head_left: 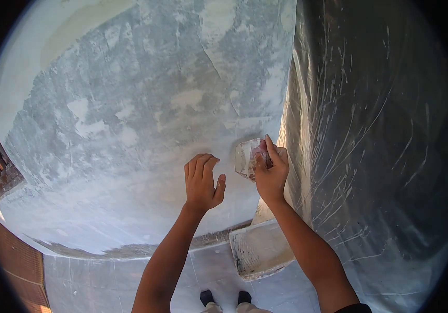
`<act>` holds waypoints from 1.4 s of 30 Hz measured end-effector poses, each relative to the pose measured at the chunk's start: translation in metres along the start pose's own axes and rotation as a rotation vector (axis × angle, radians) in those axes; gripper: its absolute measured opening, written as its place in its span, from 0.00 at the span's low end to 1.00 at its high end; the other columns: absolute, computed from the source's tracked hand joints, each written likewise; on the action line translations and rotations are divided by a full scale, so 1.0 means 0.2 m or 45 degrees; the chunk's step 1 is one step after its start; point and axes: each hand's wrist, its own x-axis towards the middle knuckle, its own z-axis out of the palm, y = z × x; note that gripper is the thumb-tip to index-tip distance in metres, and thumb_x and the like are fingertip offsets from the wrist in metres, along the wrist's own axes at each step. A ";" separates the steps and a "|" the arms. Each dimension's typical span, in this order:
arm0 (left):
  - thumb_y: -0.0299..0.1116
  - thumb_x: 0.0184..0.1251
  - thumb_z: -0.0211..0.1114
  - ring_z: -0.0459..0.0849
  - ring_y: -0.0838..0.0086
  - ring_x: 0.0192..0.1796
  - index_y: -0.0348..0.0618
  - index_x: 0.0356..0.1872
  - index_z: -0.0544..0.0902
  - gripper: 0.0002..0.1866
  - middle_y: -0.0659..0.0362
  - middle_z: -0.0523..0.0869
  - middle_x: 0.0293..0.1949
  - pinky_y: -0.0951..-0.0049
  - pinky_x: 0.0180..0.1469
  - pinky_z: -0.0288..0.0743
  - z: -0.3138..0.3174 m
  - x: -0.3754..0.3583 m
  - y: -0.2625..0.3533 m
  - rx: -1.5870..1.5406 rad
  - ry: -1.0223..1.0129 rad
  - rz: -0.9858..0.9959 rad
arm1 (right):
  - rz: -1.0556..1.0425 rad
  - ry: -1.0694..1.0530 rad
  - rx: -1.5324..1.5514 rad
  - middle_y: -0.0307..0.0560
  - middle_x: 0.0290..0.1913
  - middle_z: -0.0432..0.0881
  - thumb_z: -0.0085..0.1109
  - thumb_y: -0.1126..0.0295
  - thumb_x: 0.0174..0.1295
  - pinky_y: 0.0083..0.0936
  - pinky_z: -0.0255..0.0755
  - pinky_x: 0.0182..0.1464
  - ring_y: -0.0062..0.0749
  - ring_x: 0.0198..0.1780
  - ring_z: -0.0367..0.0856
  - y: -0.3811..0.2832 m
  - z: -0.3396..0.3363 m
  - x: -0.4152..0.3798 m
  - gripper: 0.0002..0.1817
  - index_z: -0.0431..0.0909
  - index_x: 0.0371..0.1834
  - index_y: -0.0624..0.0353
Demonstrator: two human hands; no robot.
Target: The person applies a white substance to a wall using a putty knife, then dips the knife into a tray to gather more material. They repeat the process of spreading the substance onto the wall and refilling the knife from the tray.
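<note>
My right hand (273,169) grips a putty scraper (245,159), thumb on its near face and index finger stretched along its edge. The scraper has a broad flat blade smeared with white and a reddish patch close to my fingers. It overlaps the lower right part of a grey wall (145,99) patched with white plaster. To its left, my left hand (201,180) is raised in front of the wall with nothing in it, fingers curved and thumb apart.
Below my right hand, a plaster-smeared rectangular tub (263,248) stands at the wall's foot. Plastic sheeting (370,156) streaked with white hangs along the right side. My feet (225,298) are on a pale covered floor (114,281). A brown ribbed surface (15,255) lies at lower left.
</note>
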 end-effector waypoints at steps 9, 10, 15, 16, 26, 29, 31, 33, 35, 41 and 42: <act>0.31 0.61 0.59 0.76 0.52 0.53 0.36 0.53 0.72 0.19 0.48 0.79 0.49 0.55 0.55 0.66 0.31 -0.68 0.15 -0.152 -0.289 -0.330 | 0.213 -0.160 -0.177 0.52 0.49 0.72 0.57 0.83 0.59 0.31 0.77 0.55 0.41 0.54 0.80 0.55 -0.05 -0.57 0.27 0.72 0.65 0.66; 0.29 0.60 0.60 0.76 0.53 0.52 0.37 0.53 0.73 0.19 0.49 0.79 0.48 0.56 0.55 0.66 0.34 -0.76 0.16 -0.180 -0.350 -0.399 | 0.249 -0.179 -0.193 0.52 0.49 0.72 0.57 0.83 0.59 0.31 0.77 0.55 0.41 0.54 0.80 0.60 -0.06 -0.64 0.27 0.72 0.65 0.66; 0.25 0.57 0.60 0.77 0.53 0.51 0.38 0.53 0.73 0.20 0.49 0.80 0.47 0.58 0.54 0.68 0.45 -1.15 0.19 -0.247 -0.588 -0.670 | 0.501 -0.293 -0.294 0.52 0.49 0.72 0.57 0.83 0.59 0.31 0.76 0.54 0.41 0.52 0.80 0.83 -0.08 -1.00 0.27 0.73 0.65 0.61; 0.25 0.57 0.61 0.77 0.52 0.52 0.38 0.53 0.73 0.21 0.49 0.80 0.47 0.57 0.55 0.68 0.47 -1.23 0.19 -0.216 -0.645 -0.711 | 0.526 -0.307 -0.304 0.52 0.49 0.72 0.57 0.83 0.59 0.31 0.76 0.54 0.41 0.52 0.80 0.88 -0.09 -1.08 0.27 0.73 0.65 0.61; 0.36 0.59 0.64 0.70 0.52 0.63 0.35 0.65 0.67 0.32 0.45 0.73 0.59 0.54 0.62 0.66 0.58 -2.04 0.32 0.079 -1.180 -1.322 | 0.726 -0.449 -0.467 0.52 0.50 0.73 0.56 0.84 0.58 0.33 0.74 0.54 0.43 0.52 0.79 1.18 -0.21 -1.65 0.30 0.72 0.67 0.59; 0.41 0.62 0.63 0.68 0.47 0.67 0.31 0.70 0.60 0.39 0.39 0.70 0.64 0.52 0.66 0.64 0.63 -2.17 0.33 -0.005 -1.282 -1.650 | 0.778 -0.467 -0.564 0.54 0.50 0.72 0.55 0.84 0.57 0.37 0.73 0.55 0.46 0.53 0.78 1.25 -0.28 -1.74 0.32 0.68 0.69 0.60; 0.43 0.63 0.62 0.67 0.45 0.68 0.29 0.71 0.57 0.41 0.37 0.68 0.66 0.53 0.68 0.62 0.69 -2.31 0.34 -0.118 -1.189 -1.822 | 0.822 -0.490 -0.627 0.55 0.51 0.73 0.56 0.84 0.57 0.38 0.73 0.55 0.47 0.53 0.77 1.30 -0.31 -1.78 0.33 0.66 0.70 0.60; 0.46 0.65 0.61 0.66 0.44 0.69 0.26 0.72 0.54 0.43 0.34 0.66 0.68 0.55 0.70 0.61 0.74 -2.44 0.35 -0.216 -1.094 -2.002 | 0.815 -0.483 -0.719 0.56 0.50 0.73 0.57 0.83 0.57 0.40 0.71 0.54 0.51 0.52 0.76 1.36 -0.34 -1.82 0.37 0.61 0.73 0.60; 0.49 0.67 0.60 0.68 0.45 0.69 0.24 0.73 0.49 0.47 0.32 0.66 0.68 0.62 0.70 0.61 0.78 -2.49 0.37 -0.619 -0.870 -2.371 | 0.838 -0.511 -0.722 0.56 0.50 0.73 0.58 0.83 0.57 0.41 0.71 0.54 0.51 0.52 0.76 1.37 -0.37 -1.83 0.36 0.61 0.73 0.61; 0.50 0.69 0.57 0.71 0.52 0.68 0.26 0.74 0.45 0.47 0.36 0.70 0.67 0.65 0.68 0.63 0.80 -2.33 0.47 -0.925 -0.713 -2.621 | 0.809 -0.507 -0.731 0.57 0.49 0.73 0.58 0.83 0.57 0.42 0.70 0.54 0.54 0.52 0.75 1.47 -0.39 -1.82 0.33 0.64 0.69 0.60; 0.50 0.70 0.57 0.71 0.53 0.69 0.27 0.75 0.45 0.46 0.37 0.69 0.67 0.65 0.68 0.63 0.80 -2.33 0.47 -0.947 -0.708 -2.668 | 0.759 -0.525 -0.720 0.56 0.49 0.73 0.58 0.83 0.57 0.42 0.71 0.54 0.54 0.53 0.75 1.49 -0.39 -1.80 0.31 0.66 0.67 0.59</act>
